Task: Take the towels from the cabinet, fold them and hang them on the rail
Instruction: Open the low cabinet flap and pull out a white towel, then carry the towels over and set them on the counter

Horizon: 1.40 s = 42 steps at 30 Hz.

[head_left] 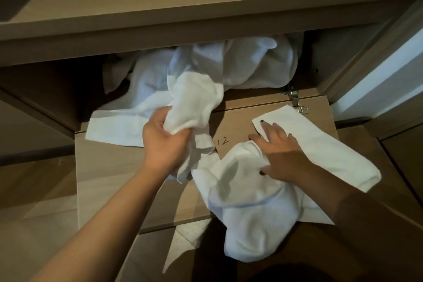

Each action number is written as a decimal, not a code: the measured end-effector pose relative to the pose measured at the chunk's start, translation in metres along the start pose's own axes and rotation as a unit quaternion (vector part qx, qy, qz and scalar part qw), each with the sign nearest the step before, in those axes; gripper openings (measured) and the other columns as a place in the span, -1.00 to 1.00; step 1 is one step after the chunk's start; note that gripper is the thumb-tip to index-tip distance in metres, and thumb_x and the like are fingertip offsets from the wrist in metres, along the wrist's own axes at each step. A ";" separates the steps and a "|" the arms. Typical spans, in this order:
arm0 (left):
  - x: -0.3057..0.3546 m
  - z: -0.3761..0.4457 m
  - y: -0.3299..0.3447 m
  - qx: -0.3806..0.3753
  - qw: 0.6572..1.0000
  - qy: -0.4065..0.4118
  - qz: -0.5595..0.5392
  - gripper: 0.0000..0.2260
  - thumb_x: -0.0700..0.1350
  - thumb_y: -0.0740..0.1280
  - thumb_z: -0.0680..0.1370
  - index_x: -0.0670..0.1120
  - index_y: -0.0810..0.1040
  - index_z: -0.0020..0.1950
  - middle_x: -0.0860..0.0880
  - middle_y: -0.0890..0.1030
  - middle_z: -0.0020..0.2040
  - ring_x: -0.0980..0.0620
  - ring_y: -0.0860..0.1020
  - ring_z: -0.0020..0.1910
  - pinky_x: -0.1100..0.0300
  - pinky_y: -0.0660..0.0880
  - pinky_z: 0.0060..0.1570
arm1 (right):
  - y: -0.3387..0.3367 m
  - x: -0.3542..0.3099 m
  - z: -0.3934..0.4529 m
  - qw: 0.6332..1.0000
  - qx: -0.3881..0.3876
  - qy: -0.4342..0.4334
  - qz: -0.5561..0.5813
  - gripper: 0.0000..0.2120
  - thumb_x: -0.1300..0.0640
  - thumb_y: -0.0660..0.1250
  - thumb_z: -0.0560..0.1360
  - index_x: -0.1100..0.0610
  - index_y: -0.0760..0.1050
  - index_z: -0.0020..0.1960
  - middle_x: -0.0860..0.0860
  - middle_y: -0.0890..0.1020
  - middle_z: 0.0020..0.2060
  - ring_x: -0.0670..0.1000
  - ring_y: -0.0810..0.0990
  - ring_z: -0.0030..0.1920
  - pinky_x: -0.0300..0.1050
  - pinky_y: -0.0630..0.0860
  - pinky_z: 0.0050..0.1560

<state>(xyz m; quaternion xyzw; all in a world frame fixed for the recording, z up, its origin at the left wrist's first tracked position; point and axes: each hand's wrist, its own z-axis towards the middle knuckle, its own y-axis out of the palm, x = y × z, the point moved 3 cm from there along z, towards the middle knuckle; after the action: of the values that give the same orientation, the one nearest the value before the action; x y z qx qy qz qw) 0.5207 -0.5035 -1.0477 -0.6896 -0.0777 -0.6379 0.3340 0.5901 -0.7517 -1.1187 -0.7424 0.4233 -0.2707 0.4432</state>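
left hand (163,135) closed around a bunched white terry towel (194,103), gripping it by a thick crumple in the middle, part of it trailing down below the fist. right hand (278,151) open, fingers spread and flat, pressing on a second white towel (297,144) spread over the lowered wooden cabinet door (109,178); one end flat and smooth toward the metal hinge (297,103), the other end rumpled and hanging over the door's near edge. more white towels (240,64) heaped inside the open cabinet compartment (57,89), one flat corner spilling out onto the door at the left.

probably light, soft and limp: no stiffness, so sagging and folding wherever unsupported, not fragile, rough pile likely giving good grip and little slip. better to take by two corners or along a hemmed edge than by a bunch, for shaking flat and folding straight. likely to drag neighbours out of the heap when pulled. rail not in view.
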 end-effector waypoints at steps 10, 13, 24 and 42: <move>0.038 -0.008 0.003 -0.084 0.974 0.206 0.043 -0.70 -0.22 0.32 0.35 0.04 0.36 -0.01 0.22 0.50 -0.15 0.26 0.50 -0.16 0.46 0.36 -0.22 | -0.106 -0.014 -0.027 0.908 0.247 -0.077 0.330 -0.10 0.01 0.48 0.41 -0.35 -0.03 0.51 -0.20 0.57 -0.09 0.04 0.61 -0.05 -0.04 0.51 -0.02; 0.061 -0.012 0.003 -0.152 0.926 0.330 0.106 -0.76 -0.29 0.27 0.27 -0.06 0.39 -0.12 0.07 0.50 -0.22 -0.01 0.50 -0.23 0.20 0.44 -0.07 | -0.134 -0.043 -0.028 0.932 0.205 -0.143 0.264 0.05 0.11 0.44 0.40 -0.51 -0.27 0.43 -0.04 0.62 -0.11 0.05 0.60 -0.12 -0.03 0.54 -0.08; 0.065 -0.010 -0.034 -0.012 0.960 0.269 0.075 -0.75 -0.37 0.30 0.28 -0.09 0.44 -0.14 0.19 0.51 -0.18 0.12 0.48 -0.25 0.37 0.34 -0.36 | -0.130 -0.029 0.000 0.890 0.334 -0.050 0.306 -0.63 0.22 0.37 0.37 -0.06 0.47 0.13 -0.09 0.46 -0.26 0.12 0.50 -0.19 -0.04 0.46 -0.19; 0.278 -0.005 -0.118 -0.011 0.989 0.001 0.151 -0.71 -0.25 0.39 0.50 -0.03 0.36 0.09 0.24 0.48 -0.14 0.32 0.54 -0.17 0.44 0.42 -0.26 | -0.318 -0.015 -0.144 0.909 0.333 -0.027 0.251 -0.68 0.22 0.47 0.43 0.25 0.49 0.13 0.18 0.65 -0.21 0.23 0.64 -0.23 -0.03 0.51 -0.33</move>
<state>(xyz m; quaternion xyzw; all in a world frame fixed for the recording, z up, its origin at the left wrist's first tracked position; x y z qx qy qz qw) 0.5020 -0.5044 -0.7465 -0.6966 0.0341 -0.5816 0.4188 0.5943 -0.7208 -0.7703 -0.4283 0.4690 -0.2559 0.7288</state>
